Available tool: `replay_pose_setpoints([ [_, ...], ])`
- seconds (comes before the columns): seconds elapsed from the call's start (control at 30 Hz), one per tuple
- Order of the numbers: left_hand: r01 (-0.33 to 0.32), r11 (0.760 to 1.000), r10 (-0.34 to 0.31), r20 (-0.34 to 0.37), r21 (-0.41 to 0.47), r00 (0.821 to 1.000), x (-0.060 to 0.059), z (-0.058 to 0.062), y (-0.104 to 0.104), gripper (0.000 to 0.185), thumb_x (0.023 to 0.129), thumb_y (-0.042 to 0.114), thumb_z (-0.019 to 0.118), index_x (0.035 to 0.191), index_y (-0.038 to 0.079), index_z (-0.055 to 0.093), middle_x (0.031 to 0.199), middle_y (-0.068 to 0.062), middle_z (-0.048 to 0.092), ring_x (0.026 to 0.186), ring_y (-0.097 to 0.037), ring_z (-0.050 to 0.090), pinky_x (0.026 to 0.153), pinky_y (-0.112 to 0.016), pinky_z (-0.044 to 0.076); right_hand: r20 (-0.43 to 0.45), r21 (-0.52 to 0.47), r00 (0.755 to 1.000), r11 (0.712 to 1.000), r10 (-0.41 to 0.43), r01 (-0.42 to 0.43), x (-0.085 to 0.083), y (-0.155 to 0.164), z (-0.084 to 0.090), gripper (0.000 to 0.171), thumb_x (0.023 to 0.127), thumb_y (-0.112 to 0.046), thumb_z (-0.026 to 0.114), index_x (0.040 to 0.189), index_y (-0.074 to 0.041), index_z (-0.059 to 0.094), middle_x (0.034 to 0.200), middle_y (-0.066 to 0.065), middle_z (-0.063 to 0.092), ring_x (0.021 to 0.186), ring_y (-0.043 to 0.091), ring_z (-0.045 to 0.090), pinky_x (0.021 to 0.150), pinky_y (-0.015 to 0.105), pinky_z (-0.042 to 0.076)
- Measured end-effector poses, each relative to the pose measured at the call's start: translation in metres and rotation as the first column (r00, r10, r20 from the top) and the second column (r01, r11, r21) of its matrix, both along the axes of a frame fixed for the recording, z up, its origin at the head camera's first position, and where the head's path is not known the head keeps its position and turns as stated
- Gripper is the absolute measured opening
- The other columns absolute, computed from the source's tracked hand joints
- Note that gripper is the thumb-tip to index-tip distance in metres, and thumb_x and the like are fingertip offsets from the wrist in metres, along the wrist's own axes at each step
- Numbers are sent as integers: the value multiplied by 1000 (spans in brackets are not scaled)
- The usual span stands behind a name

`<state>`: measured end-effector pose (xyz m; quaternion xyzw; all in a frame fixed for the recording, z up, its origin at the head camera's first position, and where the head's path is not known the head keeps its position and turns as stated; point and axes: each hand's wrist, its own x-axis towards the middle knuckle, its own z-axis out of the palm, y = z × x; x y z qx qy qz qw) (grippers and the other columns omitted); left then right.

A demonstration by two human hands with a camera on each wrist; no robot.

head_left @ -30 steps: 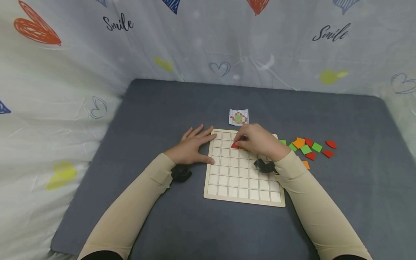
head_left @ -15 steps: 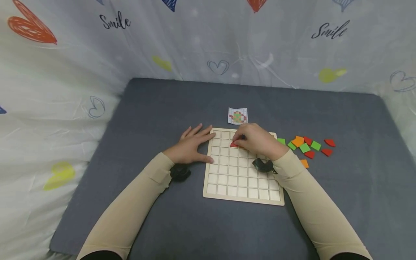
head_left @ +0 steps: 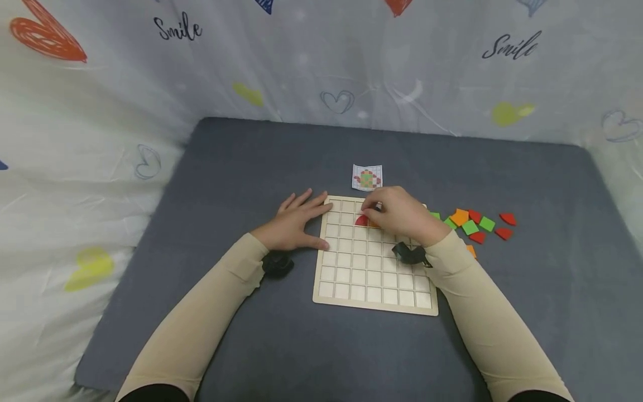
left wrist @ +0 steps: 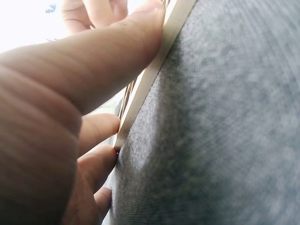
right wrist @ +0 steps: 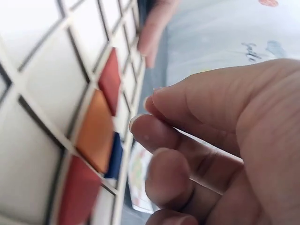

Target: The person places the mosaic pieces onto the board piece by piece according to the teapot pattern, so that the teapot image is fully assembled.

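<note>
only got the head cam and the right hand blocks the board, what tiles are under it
observer: the right wrist view shows three tiles set in a line: far red, orange, near red.
operator: any other colour
observer: a blue tile sits beside the orange one.
operator: is the right hand holding one
observer: no tile shows between its fingers; they are curled above the board.
operator: left hand actually on the board?
observer: the left wrist view shows its thumb pressed against the board's edge.
</note>
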<state>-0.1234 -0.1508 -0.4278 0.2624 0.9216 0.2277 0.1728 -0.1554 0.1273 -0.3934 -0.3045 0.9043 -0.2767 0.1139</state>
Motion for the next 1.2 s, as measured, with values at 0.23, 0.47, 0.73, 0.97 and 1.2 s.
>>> replay_pose_setpoints([
  [0.23, 3, 1000, -3, 2, -5, 1000, -2, 0, 0, 99, 77, 70, 67, 157, 29, 24, 164, 9, 3, 151, -19, -10, 118, -46, -13, 60, -8, 996, 998, -66, 67, 8, 23, 16, 15, 96, -18, 63, 102, -14, 75, 97, -1, 69, 60, 17, 51, 58, 33, 46],
  [0.47, 1, 1000, -1, 3, -14, 1000, -2, 4, 2, 99, 78, 67, 68, 157, 28, 24, 164, 7, 4, 151, -20, -10, 118, -46, -13, 42, 47, 990, 990, -133, 131, 23, 57, 20, 17, 96, -18, 63, 106, -10, 74, 99, 4, 69, 60, 17, 52, 56, 33, 46],
  [0.73, -3, 1000, 3, 7, -18, 1000, 0, 2, 1, 97, 79, 67, 68, 157, 28, 24, 164, 7, 4, 151, -20, -10, 118, -46, -13, 65, 123, 978, 974, -197, 188, 40, 86, 16, 17, 93, -15, 65, 107, -8, 73, 98, 6, 68, 52, 16, 49, 49, 32, 43],
  [0.97, -1, 1000, 1, -2, -17, 1000, -1, -1, 1, 98, 78, 68, 68, 156, 29, 24, 164, 8, 4, 151, -19, -10, 119, -45, -13, 57, 156, 982, 973, -179, 168, 50, 107, 14, 20, 89, -13, 71, 108, -6, 73, 98, 5, 67, 57, 13, 51, 54, 29, 45],
  [1.2, 3, 1000, -3, -4, 1, 1000, -1, -1, -1, 97, 79, 68, 67, 157, 28, 24, 164, 7, 5, 151, -20, -9, 119, -46, -13, 103, 200, 976, 965, -193, 170, 57, 121, 15, 27, 83, -11, 76, 109, -4, 73, 89, 0, 65, 62, 12, 53, 55, 27, 45],
])
